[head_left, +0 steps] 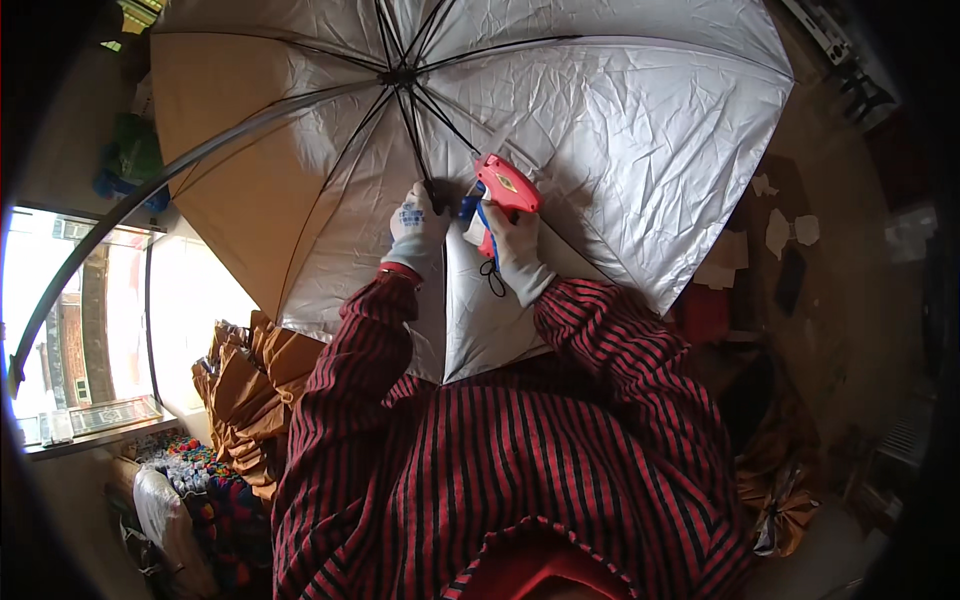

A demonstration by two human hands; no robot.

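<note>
An opened umbrella (660, 120) with a crinkled silver lining fills the upper middle, its inside facing me. Its dark ribs meet at a hub (398, 77). My left hand (418, 222), in a white glove with blue print, is closed on a dark rib where it crosses the lining. Just right of it, my right hand (516, 248), also gloved, grips a red tagging gun (510, 188) with blue and white parts. The gun's front end is close to the left hand's fingertips. Below the gun's handle hangs a thin dark loop (492, 279).
A long dark rod (90, 245) curves from the hub to the left edge. Beyond it is a bright window (75, 320). Brown folded fabric (250, 400) is heaped at lower left, above a colourful pile (205, 470). More brown fabric (785, 500) lies at lower right.
</note>
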